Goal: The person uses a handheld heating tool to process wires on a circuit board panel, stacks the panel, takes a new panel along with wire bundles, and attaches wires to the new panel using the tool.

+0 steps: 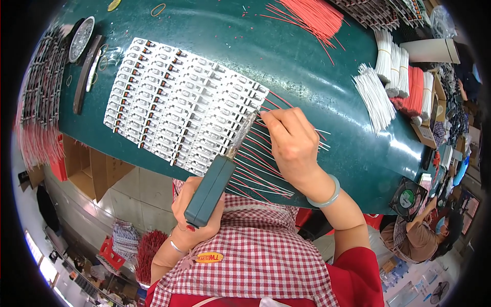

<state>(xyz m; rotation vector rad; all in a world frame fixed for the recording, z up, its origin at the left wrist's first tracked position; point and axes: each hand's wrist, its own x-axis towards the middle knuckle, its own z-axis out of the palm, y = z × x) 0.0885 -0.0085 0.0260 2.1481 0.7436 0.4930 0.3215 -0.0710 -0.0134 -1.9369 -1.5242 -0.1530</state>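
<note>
My left hand [197, 210] is wrapped round the grip of a dark green soldering gun [210, 189]. Its silvery, foil-like nose reaches up to the right edge of a white panel [174, 105] made of many small boards with metal parts. Beside the gun's tip, my right hand [291, 140] is closed in a pinch at the panel's upper right edge, seemingly on a thin red wire; its fingertips partly hide it. Below that hand, red and white wires [261, 171] stick out from the same edge, lying side by side on the green table.
Loose red wires [312, 20] lie at the table's far side. White wire bundles [376, 97] and a red bundle [413, 92] are at the right. A metal dish [82, 39] and a dark bar [88, 74] sit at the left. Another person [422, 233] works at lower right.
</note>
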